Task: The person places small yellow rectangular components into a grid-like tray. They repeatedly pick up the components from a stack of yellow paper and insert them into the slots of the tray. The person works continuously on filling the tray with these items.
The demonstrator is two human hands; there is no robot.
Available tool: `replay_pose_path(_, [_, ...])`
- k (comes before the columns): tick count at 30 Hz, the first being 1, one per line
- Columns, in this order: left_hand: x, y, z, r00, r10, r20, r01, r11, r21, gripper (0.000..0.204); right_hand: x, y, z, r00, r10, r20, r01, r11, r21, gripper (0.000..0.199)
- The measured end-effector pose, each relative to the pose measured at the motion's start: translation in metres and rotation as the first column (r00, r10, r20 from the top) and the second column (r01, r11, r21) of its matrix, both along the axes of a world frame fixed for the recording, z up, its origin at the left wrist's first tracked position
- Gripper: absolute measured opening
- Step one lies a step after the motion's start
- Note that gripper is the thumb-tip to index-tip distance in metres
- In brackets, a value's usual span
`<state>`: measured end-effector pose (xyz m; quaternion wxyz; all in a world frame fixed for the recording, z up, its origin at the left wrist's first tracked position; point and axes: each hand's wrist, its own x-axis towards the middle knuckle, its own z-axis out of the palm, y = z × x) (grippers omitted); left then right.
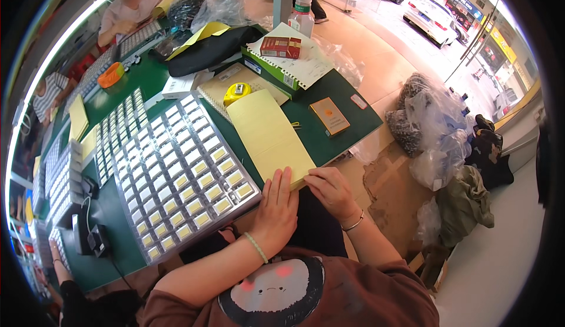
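Note:
A long stack of pale yellow paper sheets [268,133] lies on the green table [347,106], its near end at the table's front edge. My left hand [278,206] lies flat with its fingers on the near end of the stack. My right hand [331,190] pinches the stack's near right corner. Just left of the sheets sits a clear plastic tray [179,177] with rows of small white and yellow parts in pockets.
Behind the sheets are a yellow tape measure [236,93], a spiral notebook [226,83], a green box [271,68], a red pack [281,47] and a bottle [302,14]. An orange card [329,115] lies right. More trays [118,133] stand left. Other people sit far left. Plastic bags [432,133] are on the floor.

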<state>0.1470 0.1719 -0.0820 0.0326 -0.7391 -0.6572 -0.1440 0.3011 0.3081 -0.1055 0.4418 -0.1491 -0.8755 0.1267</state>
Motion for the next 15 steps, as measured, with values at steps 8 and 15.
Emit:
replay_pose_path(8, [-0.003, 0.002, -0.007, 0.999, -0.031, -0.028, 0.031, 0.999, 0.02, 0.063, 0.004, -0.005, -0.007, 0.998, -0.015, -0.057, 0.001, 0.971, -0.24, 0.023])
replay_pose_path(15, [-0.003, -0.001, -0.007, 0.984, -0.038, 0.174, 0.044, 0.999, -0.032, 0.055, 0.016, -0.015, 0.013, 0.953, -0.263, -0.151, 0.191, 0.907, -0.377, 0.017])
